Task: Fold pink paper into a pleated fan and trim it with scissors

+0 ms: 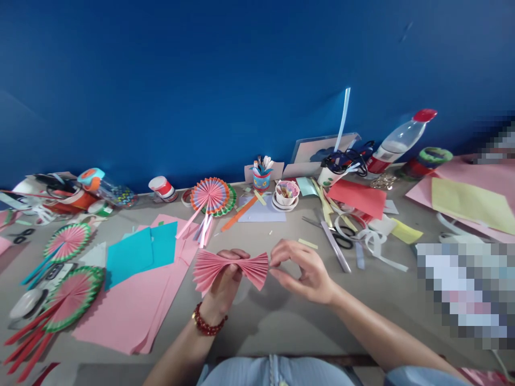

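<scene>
A piece of pleated pink paper (250, 265) is held up over the grey table (281, 327), between the two hands, gathered narrow at its middle and flaring at both ends like a bow tie. Its long axis runs from left to right, across the person's front, and its right flare points straight at the right hand (304, 268). The left hand (224, 284) is clamped on the gathered middle, thumb in front and fingers behind, so it has the firmer hold. The right hand is the nearer to the free right end: its thumb and forefinger curve in to the edge there, but I cannot tell whether they pinch the paper or only meet it. Left of the pleated paper lie blue sheets (140, 252) on larger pink sheets (116, 316); farther left is a green-edged pink fan (74, 297) with red sticks. Beyond the pleated paper, slightly to its left, an orange-rimmed round fan (211, 195) overlaps a green one; beyond it and a little right are a blue pot (261, 181) and a small paper cup (286, 194). Right of it, past the right hand, lie black-handled scissors (345, 237), with a red sheet (357, 198) beyond them.
</scene>
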The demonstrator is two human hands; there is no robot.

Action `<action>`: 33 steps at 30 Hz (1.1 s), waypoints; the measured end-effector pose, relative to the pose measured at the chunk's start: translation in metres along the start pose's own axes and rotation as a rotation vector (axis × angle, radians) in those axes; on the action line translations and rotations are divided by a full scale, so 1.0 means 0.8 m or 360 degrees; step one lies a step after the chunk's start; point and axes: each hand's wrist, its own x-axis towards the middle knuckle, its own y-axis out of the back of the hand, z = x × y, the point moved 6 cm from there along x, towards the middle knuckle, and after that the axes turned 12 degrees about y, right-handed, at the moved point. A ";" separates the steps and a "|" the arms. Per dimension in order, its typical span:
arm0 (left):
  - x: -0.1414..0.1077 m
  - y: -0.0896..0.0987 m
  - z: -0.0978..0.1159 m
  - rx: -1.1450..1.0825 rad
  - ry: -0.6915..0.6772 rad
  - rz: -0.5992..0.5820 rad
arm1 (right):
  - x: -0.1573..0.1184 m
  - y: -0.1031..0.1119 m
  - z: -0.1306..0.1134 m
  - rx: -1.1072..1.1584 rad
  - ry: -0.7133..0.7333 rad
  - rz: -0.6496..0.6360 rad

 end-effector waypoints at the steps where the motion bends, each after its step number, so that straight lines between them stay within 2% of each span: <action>1: 0.000 0.000 0.001 0.0007 -0.0014 0.0009 | 0.000 -0.001 -0.001 -0.0012 -0.0003 -0.0002; 10: -0.002 0.007 0.001 -0.0043 -0.0046 0.0111 | 0.007 -0.009 -0.010 -0.0094 0.0127 0.0074; 16: -0.002 0.009 -0.001 -0.0091 -0.0072 0.0177 | -0.001 -0.010 -0.010 -0.0341 0.0128 0.0123; 23: -0.003 0.013 -0.002 -0.0068 -0.0119 0.0325 | -0.005 -0.018 -0.019 -0.0453 0.0301 0.0061; 28: -0.003 0.013 -0.002 -0.0066 -0.0133 0.0307 | -0.007 -0.021 -0.024 -0.0489 0.0403 0.0039; 33: -0.003 0.013 0.000 0.0001 -0.0178 0.0366 | -0.008 -0.025 -0.027 -0.0461 0.0453 0.0010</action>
